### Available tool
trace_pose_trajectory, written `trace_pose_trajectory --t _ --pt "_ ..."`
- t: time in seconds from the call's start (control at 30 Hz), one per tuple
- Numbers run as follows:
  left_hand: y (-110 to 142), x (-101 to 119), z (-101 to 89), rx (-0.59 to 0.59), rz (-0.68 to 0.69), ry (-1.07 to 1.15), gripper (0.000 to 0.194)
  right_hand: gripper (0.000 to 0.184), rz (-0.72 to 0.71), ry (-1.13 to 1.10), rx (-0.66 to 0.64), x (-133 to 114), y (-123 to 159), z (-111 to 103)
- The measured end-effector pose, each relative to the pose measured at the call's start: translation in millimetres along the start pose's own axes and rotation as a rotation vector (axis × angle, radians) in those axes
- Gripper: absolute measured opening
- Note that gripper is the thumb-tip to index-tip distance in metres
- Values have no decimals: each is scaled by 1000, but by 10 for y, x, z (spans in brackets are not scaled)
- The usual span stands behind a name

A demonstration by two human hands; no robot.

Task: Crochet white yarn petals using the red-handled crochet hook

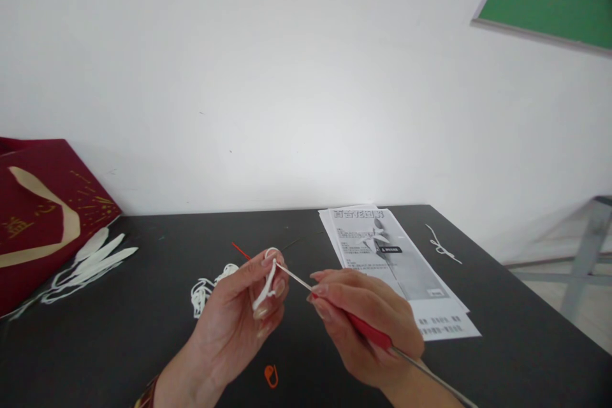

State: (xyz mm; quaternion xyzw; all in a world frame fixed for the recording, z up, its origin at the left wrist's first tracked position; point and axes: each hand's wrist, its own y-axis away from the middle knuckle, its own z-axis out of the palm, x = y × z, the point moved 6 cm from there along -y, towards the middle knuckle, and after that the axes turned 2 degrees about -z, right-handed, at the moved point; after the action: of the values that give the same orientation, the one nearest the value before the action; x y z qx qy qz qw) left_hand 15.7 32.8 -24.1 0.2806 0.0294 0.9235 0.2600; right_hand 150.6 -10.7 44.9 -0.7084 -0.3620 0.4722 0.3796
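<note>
Fingers, left hand: pinched on 1 white yarn strip. Fingers, right hand: wrapped closely round 1 red-handled hook, tip at the strip. Table: 1 white yarn heap, just beside left hand; 1 orange clip, nearer the viewer; printed papers, beyond right hand.

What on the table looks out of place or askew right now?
Nothing looks spilled or damaged. It's only mildly untidy: the printed sheets overlap unevenly, edges misaligned, and the white yarn beside the left hand lies in loose, jumbled loops.
</note>
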Motion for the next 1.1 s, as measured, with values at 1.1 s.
trace_pose_trajectory --t 1.1 --pt "15 17 -56 11 -2 83 27 29 -43 0 -6 -34 20 51"
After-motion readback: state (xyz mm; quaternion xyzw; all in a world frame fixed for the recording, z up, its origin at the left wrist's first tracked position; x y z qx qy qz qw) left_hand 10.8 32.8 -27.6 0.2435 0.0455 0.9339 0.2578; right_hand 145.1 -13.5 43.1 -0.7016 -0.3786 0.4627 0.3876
